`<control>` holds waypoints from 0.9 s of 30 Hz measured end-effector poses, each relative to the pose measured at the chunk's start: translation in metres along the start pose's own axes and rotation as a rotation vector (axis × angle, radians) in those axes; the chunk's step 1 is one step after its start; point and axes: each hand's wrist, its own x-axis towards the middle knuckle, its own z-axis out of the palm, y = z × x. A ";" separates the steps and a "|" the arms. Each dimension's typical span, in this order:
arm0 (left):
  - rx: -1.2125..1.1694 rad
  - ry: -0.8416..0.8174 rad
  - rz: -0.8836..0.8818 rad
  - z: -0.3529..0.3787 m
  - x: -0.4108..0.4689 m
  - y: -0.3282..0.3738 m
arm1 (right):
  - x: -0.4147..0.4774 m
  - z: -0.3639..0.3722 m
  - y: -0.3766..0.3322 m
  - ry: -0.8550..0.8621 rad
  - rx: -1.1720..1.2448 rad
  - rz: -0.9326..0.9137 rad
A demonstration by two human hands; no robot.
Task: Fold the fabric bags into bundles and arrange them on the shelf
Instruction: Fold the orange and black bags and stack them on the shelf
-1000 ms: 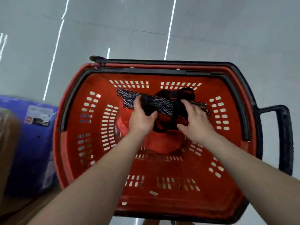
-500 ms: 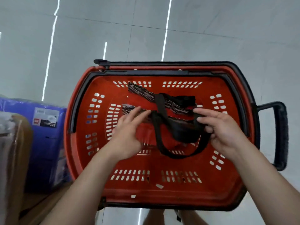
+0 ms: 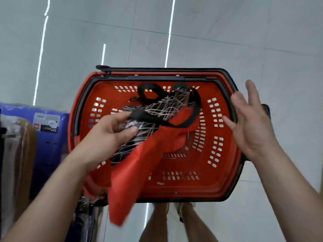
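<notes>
One fabric bag (image 3: pixel 132 172), red with black straps, pinched in left grip (image 3: pixel 106 135) above red basket (image 3: pixel 192 191); right grip (image 3: pixel 251 126) spread, empty, over basket's right rim.

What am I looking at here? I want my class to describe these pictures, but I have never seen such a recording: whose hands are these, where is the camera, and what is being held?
There is no machine: a person works with bare hands. All the pictures come from one wide-angle camera worn on the person's head, looking down, so the arms reach in from the bottom edge. In the newest picture the left hand pinches a fabric bag, red with a black, line-patterned part and black straps. Its red end hangs down past the basket's near rim. The right hand is open and holds nothing. Under the hands is a red plastic shopping basket with black trim, above a grey tiled floor. At the left edge is a blue package, and the person's legs show at the bottom.
</notes>
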 end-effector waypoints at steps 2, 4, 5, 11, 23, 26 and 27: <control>-0.247 -0.048 0.043 -0.006 -0.020 0.013 | -0.015 -0.002 0.001 -0.056 -0.148 0.041; -0.436 -0.074 0.044 -0.008 -0.039 0.031 | -0.033 0.001 0.000 -0.126 -0.209 0.108; -0.492 -0.067 0.054 -0.007 -0.048 0.042 | -0.042 0.004 -0.002 -0.158 -0.222 0.140; -0.427 0.458 0.019 0.017 -0.114 0.130 | -0.088 0.020 -0.054 -0.412 -0.245 0.352; 0.241 0.588 -0.128 0.027 -0.238 0.144 | -0.149 -0.017 -0.159 -0.071 -0.576 -0.185; 0.091 0.454 -0.088 0.089 -0.281 0.139 | -0.159 -0.022 -0.181 -0.053 -0.550 -0.160; 0.163 0.464 -0.052 0.112 -0.292 0.137 | -0.164 -0.023 -0.187 -0.060 -0.527 -0.133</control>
